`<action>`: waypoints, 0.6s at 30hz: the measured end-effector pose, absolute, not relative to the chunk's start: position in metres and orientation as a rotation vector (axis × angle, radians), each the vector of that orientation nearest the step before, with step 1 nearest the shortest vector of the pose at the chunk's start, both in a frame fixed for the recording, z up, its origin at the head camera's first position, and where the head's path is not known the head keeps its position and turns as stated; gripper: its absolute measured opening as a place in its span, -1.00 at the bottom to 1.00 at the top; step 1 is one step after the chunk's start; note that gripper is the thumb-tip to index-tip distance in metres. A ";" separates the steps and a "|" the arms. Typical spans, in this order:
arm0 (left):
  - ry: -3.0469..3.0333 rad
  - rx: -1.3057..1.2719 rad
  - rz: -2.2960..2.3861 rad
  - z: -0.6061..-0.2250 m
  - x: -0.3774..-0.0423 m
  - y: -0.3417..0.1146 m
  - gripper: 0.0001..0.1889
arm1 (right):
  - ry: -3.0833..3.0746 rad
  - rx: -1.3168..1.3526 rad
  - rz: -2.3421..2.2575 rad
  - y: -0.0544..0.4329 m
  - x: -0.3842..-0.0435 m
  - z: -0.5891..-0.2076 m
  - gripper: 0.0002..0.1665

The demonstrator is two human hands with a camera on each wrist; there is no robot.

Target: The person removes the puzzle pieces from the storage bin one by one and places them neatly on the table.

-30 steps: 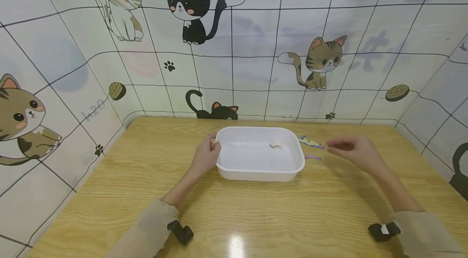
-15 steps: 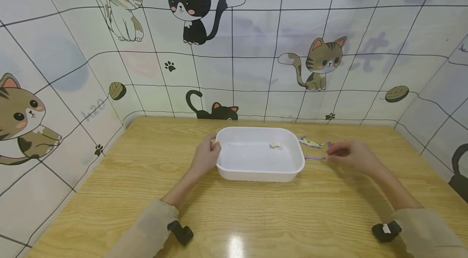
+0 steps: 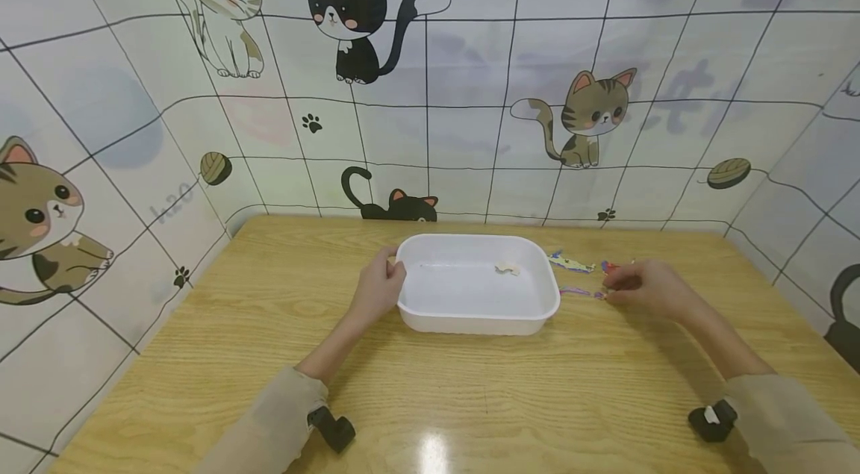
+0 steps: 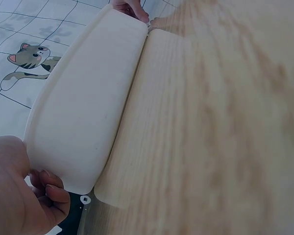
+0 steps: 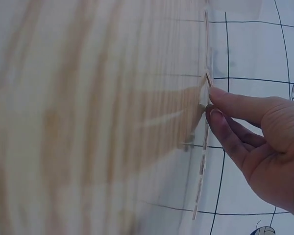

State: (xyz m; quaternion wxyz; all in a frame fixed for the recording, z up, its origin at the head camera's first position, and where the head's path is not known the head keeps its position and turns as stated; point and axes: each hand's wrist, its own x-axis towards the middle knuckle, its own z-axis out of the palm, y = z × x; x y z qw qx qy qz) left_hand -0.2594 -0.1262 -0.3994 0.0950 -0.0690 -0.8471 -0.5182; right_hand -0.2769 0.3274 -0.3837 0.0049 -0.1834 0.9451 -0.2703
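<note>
In the head view, my left hand (image 3: 378, 287) grips the left rim of a white plastic tray (image 3: 477, 325), its fingers curled at the edge. Inside the tray lies one small pale strip-shaped piece (image 3: 507, 269). To the right of the tray, my right hand (image 3: 648, 287) pinches a small purple flat piece (image 3: 600, 295) low over the table. Just left of it is a thin purple strip (image 3: 574, 291). Beyond these lie a yellow piece with blue edges (image 3: 571, 263) and a red piece (image 3: 608, 266), partly hidden by the hand. In the right wrist view, the pieces show only as thin edges.
The wooden table (image 3: 430, 377) runs back to a wall (image 3: 463, 131) covered in cat drawings. Side walls with the same pattern stand to the left and right. Black straps sit at both wrists over beige sleeves.
My right hand has left the yellow piece and come slightly nearer me, to the purple pieces. The red piece has come into view. My left hand and the tray stay put.
</note>
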 end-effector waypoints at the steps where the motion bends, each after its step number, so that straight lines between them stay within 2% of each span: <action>1: -2.513 -0.202 -1.533 -0.400 -0.259 -0.126 -0.58 | 2.956 -0.579 -0.848 0.327 -0.277 -0.384 -0.79; 18: -2.517 -0.205 -1.550 -0.399 -0.258 -0.126 -0.57 | 2.938 -0.544 -0.814 0.330 -0.279 -0.377 -0.72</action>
